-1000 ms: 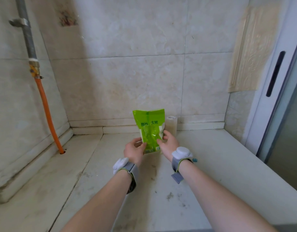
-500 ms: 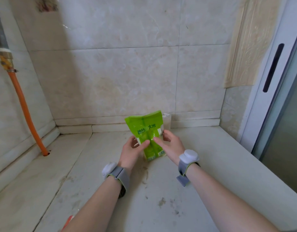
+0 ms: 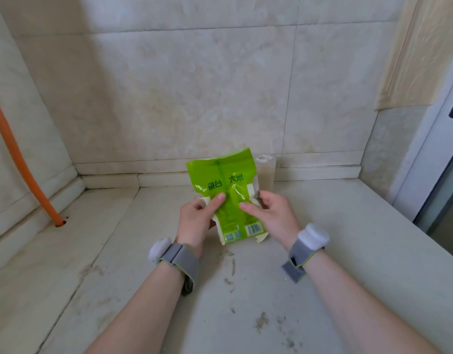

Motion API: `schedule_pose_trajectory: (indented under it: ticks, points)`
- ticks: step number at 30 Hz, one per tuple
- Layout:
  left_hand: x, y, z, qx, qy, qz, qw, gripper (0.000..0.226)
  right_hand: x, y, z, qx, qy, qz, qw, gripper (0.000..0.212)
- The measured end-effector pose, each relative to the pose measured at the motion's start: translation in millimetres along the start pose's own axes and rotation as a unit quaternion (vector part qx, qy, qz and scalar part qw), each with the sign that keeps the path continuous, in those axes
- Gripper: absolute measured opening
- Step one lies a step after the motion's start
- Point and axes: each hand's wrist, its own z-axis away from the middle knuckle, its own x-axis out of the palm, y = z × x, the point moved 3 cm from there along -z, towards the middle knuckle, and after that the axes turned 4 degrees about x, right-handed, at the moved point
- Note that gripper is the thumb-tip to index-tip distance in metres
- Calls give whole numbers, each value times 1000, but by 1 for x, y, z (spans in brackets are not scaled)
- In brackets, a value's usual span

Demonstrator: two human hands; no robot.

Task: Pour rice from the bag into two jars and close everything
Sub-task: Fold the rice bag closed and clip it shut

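Orange hose (image 3: 15, 159) far left. Your left hand (image 3: 197, 218) grips rice bag (image 3: 226, 190) at left edge, thumb on front. Bag upright, slightly tilted, above counter (image 3: 348, 251). Your right hand (image 3: 272, 215) grips right edge. Clear jar (image 3: 265, 172) just behind bag.

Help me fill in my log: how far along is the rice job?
Done, seemingly: the jar behind the green rice bag has its lid on and looks filled with something pale. In hand: left hand and right hand grip the bag, top up; no pouring now. Left: a second jar is not in view, so its filling and the bag's closing cannot be confirmed.
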Motion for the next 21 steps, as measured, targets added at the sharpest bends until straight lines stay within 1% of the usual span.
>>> schedule_pose_trajectory:
  ticks: [1,2,4,5,6,8,10,11,13,16,18,21]
  points:
    - [1,2,0,2,2,10,1000,68,0,-1,0,8,-15,-15,1000,44]
    - [0,2,0,2,5,14,1000,55,0,0,0,15,-33,-27,999,50]
    - [0,1,-2,5,4,12,1000,28,1,2,1,29,-62,-41,997,75]
    - [0,1,-1,10,0,16,1000,22,1,4,2,36,-73,-46,996,81]
    - [1,2,0,12,-3,24,1000,18,1,0,4,36,-70,-48,996,77]
    - [5,2,2,7,-25,29,999,18,-3,-9,8,25,-21,-39,999,59]
    - [8,5,5,5,-42,21,999,16,-10,-19,8,1,43,-12,999,56]
    - [10,5,6,6,-49,19,999,15,-12,-20,9,-11,57,3,998,56]
    - [9,8,6,8,-53,20,998,14,-16,-17,4,-12,34,6,999,54]
    - [6,11,6,1,-48,20,999,19,-15,-8,1,47,-48,-92,993,40]
    - [4,13,6,2,-47,34,998,14,-14,-7,4,84,-73,-126,986,37]
    - [6,16,6,11,-53,46,997,12,-14,-10,5,50,-66,-135,987,29]
